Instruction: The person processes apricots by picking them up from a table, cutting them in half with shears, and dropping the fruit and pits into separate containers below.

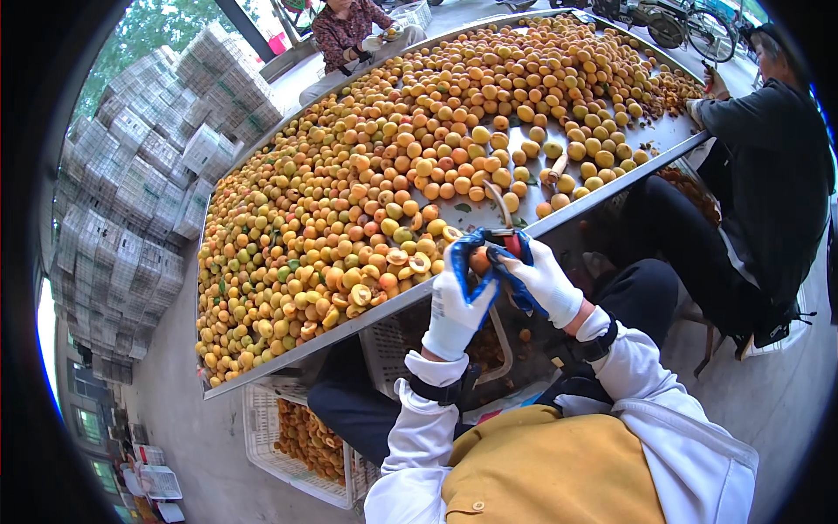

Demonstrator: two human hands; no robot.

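Note:
My left hand [461,293], in a white glove with a blue coated palm, is closed around an apricot [479,260] just off the near edge of the table. My right hand [543,278], gloved alike, grips a small red-handled cutting tool [515,246], its metal end beside the fruit. Its exact kind is partly hidden by my fingers. Behind my hands, a metal-topped table [532,140] bears a wide heap of whole apricots [349,201]. Several halved apricots [360,294] lie near its front edge. A pale curved strip [500,203] and a wooden handle [556,168] lie among the fruit.
A white crate [262,437] of apricot halves stands on the floor below the table, another crate [381,349] by my legs. One person [768,175] sits at the right, another [349,35] across the table. Stacked crates [131,192] rise at the left.

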